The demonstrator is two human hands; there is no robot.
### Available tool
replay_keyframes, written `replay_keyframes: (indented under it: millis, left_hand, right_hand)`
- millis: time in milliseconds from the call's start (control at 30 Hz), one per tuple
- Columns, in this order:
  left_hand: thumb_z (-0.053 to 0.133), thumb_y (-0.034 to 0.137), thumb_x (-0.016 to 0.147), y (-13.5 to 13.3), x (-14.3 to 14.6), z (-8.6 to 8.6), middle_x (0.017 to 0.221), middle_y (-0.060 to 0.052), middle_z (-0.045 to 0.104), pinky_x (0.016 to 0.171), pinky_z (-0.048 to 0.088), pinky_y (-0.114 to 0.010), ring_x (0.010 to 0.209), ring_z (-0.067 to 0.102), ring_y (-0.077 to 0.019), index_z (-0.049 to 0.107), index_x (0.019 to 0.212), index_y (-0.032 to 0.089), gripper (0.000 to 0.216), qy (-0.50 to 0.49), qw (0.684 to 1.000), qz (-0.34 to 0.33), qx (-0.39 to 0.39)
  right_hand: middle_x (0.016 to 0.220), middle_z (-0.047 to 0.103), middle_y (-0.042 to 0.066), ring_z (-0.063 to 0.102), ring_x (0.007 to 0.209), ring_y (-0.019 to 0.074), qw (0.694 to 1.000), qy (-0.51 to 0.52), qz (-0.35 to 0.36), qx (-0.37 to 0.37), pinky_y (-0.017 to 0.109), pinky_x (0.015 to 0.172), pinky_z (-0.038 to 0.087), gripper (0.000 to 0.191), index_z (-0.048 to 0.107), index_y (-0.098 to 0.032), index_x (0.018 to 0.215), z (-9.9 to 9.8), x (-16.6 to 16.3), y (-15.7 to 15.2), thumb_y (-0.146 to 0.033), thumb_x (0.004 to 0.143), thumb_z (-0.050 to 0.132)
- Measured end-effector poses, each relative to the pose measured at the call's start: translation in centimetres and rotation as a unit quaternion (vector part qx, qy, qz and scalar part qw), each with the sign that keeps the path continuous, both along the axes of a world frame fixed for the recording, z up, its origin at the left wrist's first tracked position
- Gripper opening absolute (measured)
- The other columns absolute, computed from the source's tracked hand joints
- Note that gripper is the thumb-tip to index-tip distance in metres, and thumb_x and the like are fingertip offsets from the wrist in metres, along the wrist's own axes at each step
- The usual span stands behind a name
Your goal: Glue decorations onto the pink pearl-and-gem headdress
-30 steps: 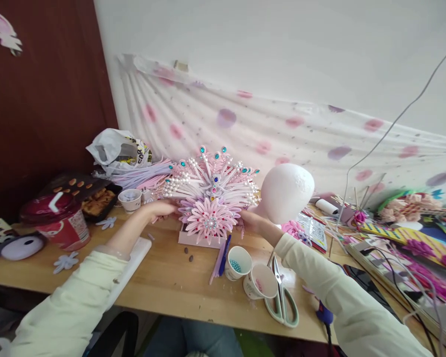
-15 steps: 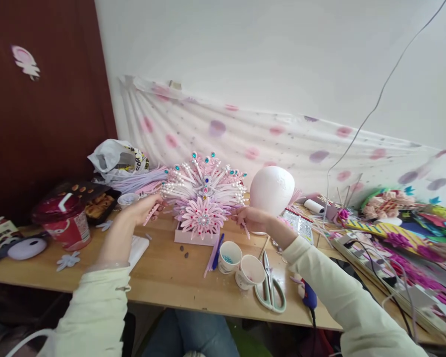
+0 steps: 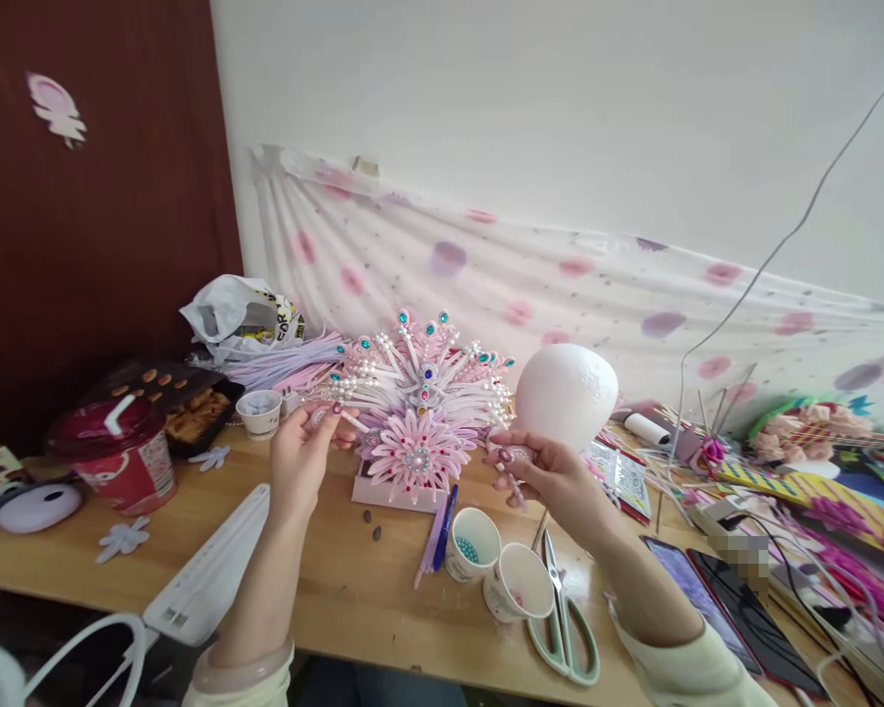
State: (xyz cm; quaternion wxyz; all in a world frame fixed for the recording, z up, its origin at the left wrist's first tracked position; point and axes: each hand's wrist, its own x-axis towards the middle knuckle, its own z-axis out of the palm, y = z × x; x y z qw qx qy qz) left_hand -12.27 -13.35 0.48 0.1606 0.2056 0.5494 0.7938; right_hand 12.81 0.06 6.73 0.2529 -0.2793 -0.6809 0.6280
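Note:
A pink and lilac headdress point(image 3: 425, 393), covered in pearls and blue gems, stands in the middle of the table with a large pink flower point(image 3: 415, 457) on its front. At its left side my left hand point(image 3: 303, 454) pinches a thin pale pink pipe-cleaner strip point(image 3: 352, 420). On the opposite side, my right hand point(image 3: 552, 476) is closed on another pale pink pipe-cleaner piece point(image 3: 514, 483), partly hidden by the fingers. Whether either piece is joined to the headdress I cannot tell. Below the flower is a pale box point(image 3: 394, 494).
Two paper cups, one with blue beads point(image 3: 472, 543) and one beside it point(image 3: 520, 581), stand near scissors point(image 3: 564, 624). A white foam head point(image 3: 566, 395) is behind my right hand. A white glue gun-like long bar point(image 3: 210, 565), a red drink cup point(image 3: 118, 457) and phones point(image 3: 755, 619) lie around.
The view has shifted closer and slightly left. Both hands have turned, with fingers now pointing inward beside the headdress, each still pinching a pink piece.

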Motion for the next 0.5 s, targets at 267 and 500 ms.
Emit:
replay_keyframes:
  millis: [267,500]
  left_hand:
    - [0.076,0.037,0.068,1.9,-0.6,-0.5,0.080,-0.002,0.073,0.074,0.057,-0.029,0.071,0.068,-0.0164,0.071,0.094,0.016,0.033,0.043,0.999,-0.021,0.015]
    - [0.080,0.033,0.064,3.0,-0.6,-0.2,0.076,-0.002,0.075,0.063,0.057,-0.027,0.065,0.067,-0.0155,0.074,0.084,0.018,0.026,0.061,0.995,0.081,0.000]
  right_hand:
    - [0.086,0.069,0.002,0.055,0.069,0.0117,0.988,0.118,-0.103,-0.012,0.026,0.067,0.046,0.042,0.064,-0.023,0.107,-1.3,-2.6,1.4,-0.046,0.075,0.077]
    - [0.113,0.070,0.006,0.061,0.099,0.0190,0.992,0.054,-0.091,0.076,0.033,0.094,0.045,0.033,0.064,-0.028,0.110,-1.4,-3.3,2.0,-0.052,0.087,0.065]
